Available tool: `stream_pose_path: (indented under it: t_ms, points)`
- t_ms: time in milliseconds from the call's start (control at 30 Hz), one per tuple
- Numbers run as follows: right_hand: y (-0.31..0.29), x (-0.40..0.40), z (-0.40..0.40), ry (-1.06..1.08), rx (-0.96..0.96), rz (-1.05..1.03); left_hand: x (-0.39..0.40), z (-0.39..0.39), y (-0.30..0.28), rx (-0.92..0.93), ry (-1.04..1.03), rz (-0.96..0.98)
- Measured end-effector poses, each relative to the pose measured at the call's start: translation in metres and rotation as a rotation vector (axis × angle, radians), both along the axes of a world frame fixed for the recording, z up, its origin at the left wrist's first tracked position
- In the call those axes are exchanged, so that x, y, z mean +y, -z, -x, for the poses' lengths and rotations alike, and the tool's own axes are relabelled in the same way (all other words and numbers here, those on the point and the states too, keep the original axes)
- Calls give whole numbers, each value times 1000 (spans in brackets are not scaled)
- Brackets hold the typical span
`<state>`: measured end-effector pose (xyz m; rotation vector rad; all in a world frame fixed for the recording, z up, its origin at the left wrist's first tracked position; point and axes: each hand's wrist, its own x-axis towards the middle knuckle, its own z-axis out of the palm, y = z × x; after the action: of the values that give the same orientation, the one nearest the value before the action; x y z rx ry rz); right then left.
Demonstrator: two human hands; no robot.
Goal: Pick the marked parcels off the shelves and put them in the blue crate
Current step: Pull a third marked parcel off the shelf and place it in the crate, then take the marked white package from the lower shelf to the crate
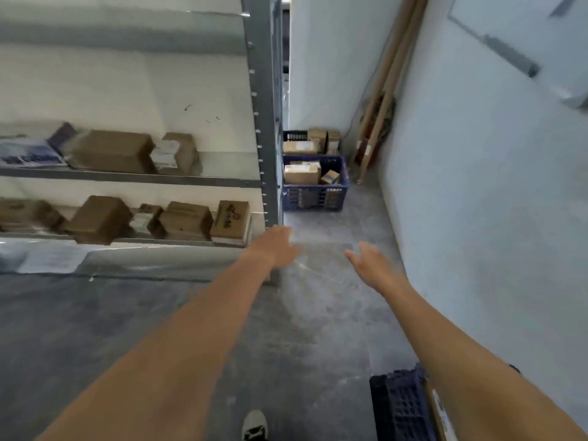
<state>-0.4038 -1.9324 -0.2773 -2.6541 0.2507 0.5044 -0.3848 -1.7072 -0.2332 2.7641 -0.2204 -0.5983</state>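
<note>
The blue crate [315,186], lattice-walled, sits on the floor just right of the shelf post [265,122], holding brown parcels [301,173]. More parcels line the shelves [127,179]. The left hand [275,246] and right hand [372,265] reach forward, fingers spread, holding nothing.

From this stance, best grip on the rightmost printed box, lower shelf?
Likely the two upright side faces of the printed box, coming in from the open aisle-facing front. It stands on edge at the row's right end; there is a gap on its right before the shelf post. Both hands look empty.
</note>
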Motion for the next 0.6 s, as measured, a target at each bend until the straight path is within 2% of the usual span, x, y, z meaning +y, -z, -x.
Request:
stream_pose_path:
  t_ms: [267, 600]
  points:
    - [-20, 175, -65, -239, -70, -87, 180, -21, -30, -74, -255, 78]
    - [-28, 278, -155, -391, -74, -116, 279, -88, -26, -69, -404, 103]
